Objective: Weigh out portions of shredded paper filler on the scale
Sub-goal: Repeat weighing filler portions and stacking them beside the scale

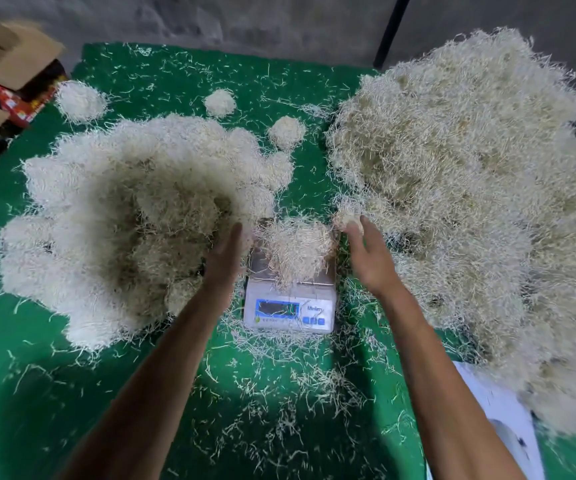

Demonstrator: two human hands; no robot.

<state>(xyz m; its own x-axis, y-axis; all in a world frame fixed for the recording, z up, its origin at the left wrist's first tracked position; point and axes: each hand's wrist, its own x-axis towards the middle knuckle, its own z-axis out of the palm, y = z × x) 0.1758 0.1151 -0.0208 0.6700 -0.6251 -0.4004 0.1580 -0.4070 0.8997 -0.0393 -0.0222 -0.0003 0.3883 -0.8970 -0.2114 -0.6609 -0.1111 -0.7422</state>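
A small digital scale [290,306] sits on the green cloth [30,393] covering the bench, squarely between two heaps of shredded paper filler, so that either arm can reach a heap without stretching. On its platform lies a portion of filler [297,247], spilling a little over the front edge toward the display, whose reading is too blurred to make out. The right hand [366,254] pinches a small tuft of filler [347,216] at its fingertips, just beside the portion and at the foot of the big heap on the right [470,202], which looks like the raw supply; judging by that, the tuft is a fine adjustment, though whether it is being added or taken off cannot be told. The left hand [227,251] is flat with fingers straight, gripping nothing, its tips at the edge of the left heap [123,220], which seems made up of rounded clumps, perhaps finished portions. Three small separate clumps [220,102] lie farther back. Cardboard boxes [2,64] stand at the far left corner.
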